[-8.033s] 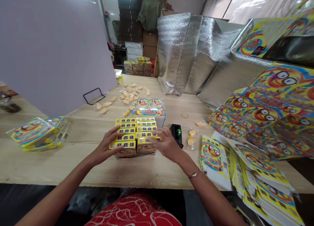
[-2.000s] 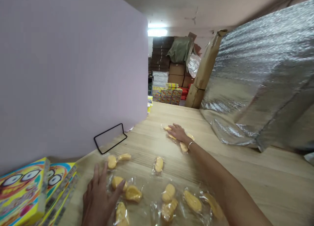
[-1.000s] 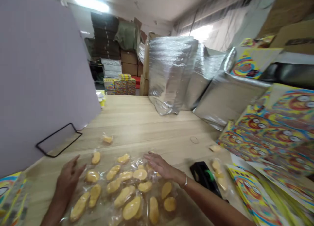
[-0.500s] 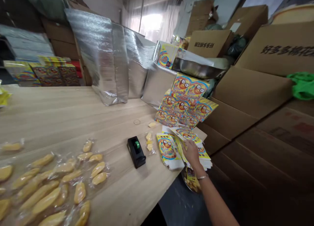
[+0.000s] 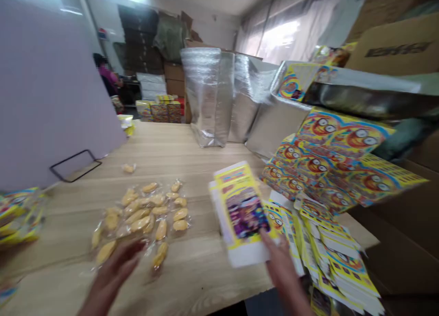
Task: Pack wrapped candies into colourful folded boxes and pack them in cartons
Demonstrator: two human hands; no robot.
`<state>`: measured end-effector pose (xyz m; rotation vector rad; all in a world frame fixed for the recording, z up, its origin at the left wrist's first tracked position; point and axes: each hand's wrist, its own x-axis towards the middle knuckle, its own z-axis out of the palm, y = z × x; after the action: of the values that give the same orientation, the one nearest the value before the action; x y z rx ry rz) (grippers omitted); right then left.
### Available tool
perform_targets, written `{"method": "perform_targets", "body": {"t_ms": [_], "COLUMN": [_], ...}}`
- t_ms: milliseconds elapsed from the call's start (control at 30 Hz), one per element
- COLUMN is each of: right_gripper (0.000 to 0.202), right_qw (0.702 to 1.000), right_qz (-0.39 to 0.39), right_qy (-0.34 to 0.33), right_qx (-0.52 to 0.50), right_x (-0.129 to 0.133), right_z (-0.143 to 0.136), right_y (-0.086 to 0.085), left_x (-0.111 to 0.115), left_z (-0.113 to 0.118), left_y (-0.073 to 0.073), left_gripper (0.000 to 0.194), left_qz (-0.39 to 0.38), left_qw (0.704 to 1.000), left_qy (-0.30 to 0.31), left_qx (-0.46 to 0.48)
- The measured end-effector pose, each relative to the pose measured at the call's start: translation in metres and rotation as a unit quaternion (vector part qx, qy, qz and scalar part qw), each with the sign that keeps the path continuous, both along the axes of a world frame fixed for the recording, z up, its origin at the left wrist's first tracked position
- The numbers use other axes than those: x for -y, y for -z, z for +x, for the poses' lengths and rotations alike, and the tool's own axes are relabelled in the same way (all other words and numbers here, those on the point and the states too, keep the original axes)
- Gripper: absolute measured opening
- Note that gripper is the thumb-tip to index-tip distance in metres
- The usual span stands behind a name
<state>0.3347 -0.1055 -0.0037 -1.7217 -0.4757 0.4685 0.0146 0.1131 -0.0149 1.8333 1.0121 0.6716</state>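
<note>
My right hand [image 5: 281,260] grips the lower right edge of a flat printed carton [image 5: 242,211], yellow and white with a dark picture. The carton is held tilted above the wooden table, beside the pile of cartons. My left hand [image 5: 120,266], blurred, has its fingers stretched out and holds nothing visible. It hovers at the near edge of a spread of yellow pieces in clear wrappers [image 5: 139,224]. More flat cartons [image 5: 338,249] lie fanned out at the table's right edge. The black tape dispenser is out of sight in this view.
Made-up cartons with cartoon faces [image 5: 317,163] are stacked at the right. Silver insulated bags [image 5: 207,96] stand at the back of the table [image 5: 164,142]. A black wire stand [image 5: 75,165] and yellow packets [image 5: 22,215] are at the left. Someone in pink [image 5: 108,73] sits far back.
My right hand has lifted a flat carton from the pile and carried it left over the table. The view has turned left, and my left hand has come in over the wrapped pieces.
</note>
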Motion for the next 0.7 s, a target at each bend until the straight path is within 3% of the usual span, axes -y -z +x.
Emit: {"method": "perform_targets", "body": {"t_ms": [67,167,233,300,400,467,533,600,700], "right_gripper": [0.05,0.047,0.044,0.05,0.061,0.05,0.022,0.011,0.019], "right_qw": [0.995,0.977,0.964,0.923,0.869,0.874,0.885,0.877,0.846], "right_qz": [0.003,0.016,0.042,0.073,0.1,0.119,0.16,0.222,0.287], "right_qy": [-0.085,-0.211,-0.227,-0.219,-0.234,-0.235,-0.278,-0.347,-0.413], "right_qx": [-0.055,-0.023,0.133,0.309,0.425,0.409,0.339,0.248,0.18], "right_x": [-0.031,-0.06,-0.068,-0.073,-0.081,-0.086,-0.089,-0.089,-0.089], "right_z": [-0.06,-0.114,-0.123,-0.121,-0.119,-0.12,-0.121,-0.121,-0.121], "right_y": [0.026,0.042,0.032,0.011,-0.018,-0.031,-0.038,-0.043,-0.047], "left_x": [0.028,0.042,0.039,0.039,0.05,0.06,0.066,0.065,0.053], "left_z": [0.032,0.057,0.05,0.032,0.005,-0.008,-0.019,-0.028,-0.035], "left_y": [-0.002,-0.013,-0.019,-0.023,-0.025,-0.031,-0.039,-0.046,-0.048], "left_gripper": [0.065,0.07,0.061,0.049,0.037,0.034,0.038,0.052,0.063], "left_qz": [-0.167,-0.254,-0.215,-0.147,-0.046,0.013,0.026,-0.02,-0.148], "left_qw": [0.974,0.94,0.954,0.977,0.993,0.994,0.992,0.988,0.967], "left_qy": [0.039,-0.022,-0.027,0.015,0.09,0.111,0.119,0.149,0.188], "left_qx": [0.151,0.228,0.209,0.156,0.058,0.003,-0.017,0.022,0.088]}}
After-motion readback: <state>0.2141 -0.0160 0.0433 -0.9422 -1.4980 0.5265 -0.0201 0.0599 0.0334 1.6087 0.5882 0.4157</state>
